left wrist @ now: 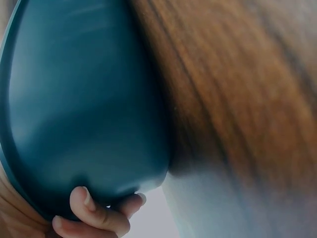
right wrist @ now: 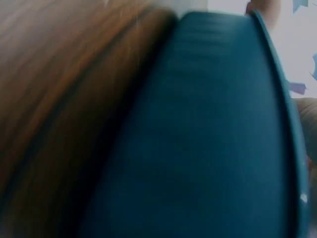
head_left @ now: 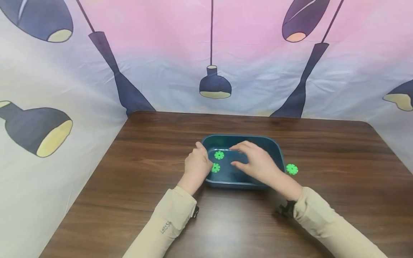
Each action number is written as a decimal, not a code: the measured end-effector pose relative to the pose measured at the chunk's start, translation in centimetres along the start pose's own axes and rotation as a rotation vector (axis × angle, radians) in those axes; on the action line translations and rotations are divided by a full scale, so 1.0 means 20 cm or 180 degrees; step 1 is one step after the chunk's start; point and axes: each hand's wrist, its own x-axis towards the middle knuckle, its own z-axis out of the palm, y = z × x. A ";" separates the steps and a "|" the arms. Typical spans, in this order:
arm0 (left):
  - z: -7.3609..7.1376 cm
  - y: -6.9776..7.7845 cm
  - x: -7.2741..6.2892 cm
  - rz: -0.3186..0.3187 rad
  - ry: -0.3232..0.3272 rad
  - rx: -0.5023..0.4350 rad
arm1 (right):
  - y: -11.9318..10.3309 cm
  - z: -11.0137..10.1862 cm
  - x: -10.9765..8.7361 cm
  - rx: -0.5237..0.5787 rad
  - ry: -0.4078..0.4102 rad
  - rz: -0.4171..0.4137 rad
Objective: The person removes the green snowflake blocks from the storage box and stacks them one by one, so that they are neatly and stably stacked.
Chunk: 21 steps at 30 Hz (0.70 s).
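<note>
A dark teal rectangular basin [head_left: 245, 185] stands on the wooden table in the head view. Its left rim is gripped by my left hand [head_left: 196, 165]; curled fingertips [left wrist: 94, 208] show against the outer wall in the left wrist view. Two bright green notched discs, an upper one [head_left: 219, 155] and a lower one [head_left: 215, 167], lie on the basin floor close to that hand, which partly covers the lower one. My right hand [head_left: 258, 161] hovers over the right half of the basin, thumb and fingers apart with nothing between them. In the right wrist view the basin's outer wall [right wrist: 198, 139] hides most of that hand.
Just outside the basin's right wall, a third green notched disc [head_left: 292, 169] lies on the brown table [head_left: 338, 161]. Behind the table hangs a cloth backdrop [head_left: 174, 71] printed with dark lamps. Both forearms, in cream sleeves [head_left: 175, 211], reach in from the front.
</note>
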 end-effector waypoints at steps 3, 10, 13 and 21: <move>0.01 0.03 0.01 0.0073 -0.0017 -0.0024 | -0.04 0.05 0.04 -0.0161 -0.0324 0.0013; 0.03 0.10 0.02 0.0176 0.0003 0.0013 | -0.05 0.14 0.10 -0.0402 -0.0978 0.0023; 0.03 0.11 0.01 0.0211 0.0006 0.0060 | -0.04 0.16 0.10 -0.0363 -0.1049 0.0048; 0.01 0.11 -0.01 0.0269 0.0081 -0.0003 | -0.05 0.17 0.09 -0.0078 -0.1138 0.0089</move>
